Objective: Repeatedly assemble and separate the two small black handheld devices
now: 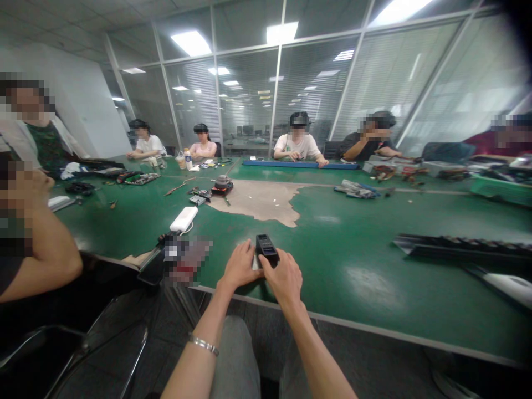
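Note:
A small black device (266, 247) with a dark screen and several small marks on its top stands near the front edge of the green table (328, 277). My right hand (286, 274) wraps its thumb and fingers round the device's right side and near end. To the left of the device is my left hand (241, 266), fingers spread and resting by its lower left side, with the thumb reaching toward its near end. Whether the left thumb touches the device is hard to tell. A silvery bracelet (203, 344) circles my left wrist.
Left of my hands lie a white power bank (183, 219) and a dark phone-like object (153, 267). A black rail (449, 246) lies at the right, gloves (357, 189) further back. A person's arm (54, 249) rests at the left; several people sit opposite.

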The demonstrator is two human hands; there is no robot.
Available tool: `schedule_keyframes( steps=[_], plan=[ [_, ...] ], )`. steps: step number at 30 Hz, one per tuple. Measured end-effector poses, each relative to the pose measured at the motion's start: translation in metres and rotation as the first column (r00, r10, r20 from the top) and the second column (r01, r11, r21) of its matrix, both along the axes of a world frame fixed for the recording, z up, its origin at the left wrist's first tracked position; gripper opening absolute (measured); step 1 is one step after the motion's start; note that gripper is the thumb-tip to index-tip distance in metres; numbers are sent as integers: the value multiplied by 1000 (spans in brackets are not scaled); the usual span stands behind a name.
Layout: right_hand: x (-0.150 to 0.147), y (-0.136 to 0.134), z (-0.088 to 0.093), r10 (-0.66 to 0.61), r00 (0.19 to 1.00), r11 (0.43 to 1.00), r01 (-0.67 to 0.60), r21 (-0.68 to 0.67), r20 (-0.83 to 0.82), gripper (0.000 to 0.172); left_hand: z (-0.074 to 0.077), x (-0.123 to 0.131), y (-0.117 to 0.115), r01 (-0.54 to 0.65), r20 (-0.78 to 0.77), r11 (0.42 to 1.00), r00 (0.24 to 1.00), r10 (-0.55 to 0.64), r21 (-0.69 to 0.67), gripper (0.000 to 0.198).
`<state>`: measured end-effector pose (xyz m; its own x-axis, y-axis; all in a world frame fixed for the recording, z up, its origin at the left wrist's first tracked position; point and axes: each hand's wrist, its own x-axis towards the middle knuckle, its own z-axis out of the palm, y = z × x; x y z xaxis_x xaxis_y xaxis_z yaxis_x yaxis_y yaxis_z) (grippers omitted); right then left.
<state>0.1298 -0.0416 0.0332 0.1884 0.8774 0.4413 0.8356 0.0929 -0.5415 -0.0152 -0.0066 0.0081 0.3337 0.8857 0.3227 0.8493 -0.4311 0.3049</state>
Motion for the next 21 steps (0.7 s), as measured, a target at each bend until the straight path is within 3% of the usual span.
schedule_keyframes(
  steps=[7, 10, 16, 21],
  plan=[
    [7, 11, 22, 7, 996, 986, 9, 166, -93, 46, -1, -1, 0, -8, 9, 1000, 1000, 8, -9, 85],
    [22, 15, 24, -15, 994, 977, 38, 210, -109, 48, 0, -1, 0, -15, 10, 999, 1000, 15, -31, 89],
    [57, 19, -2, -119, 990, 978, 130, 162, -79, 50, 0, -2, -2, -23, 24, 999, 999, 24, -24, 83],
    [70, 21, -25, -160, 986, 982, 163, 99, -44, 50, -2, -3, 0, -22, 4, 1000, 1000, 22, -20, 87]
  ],
)
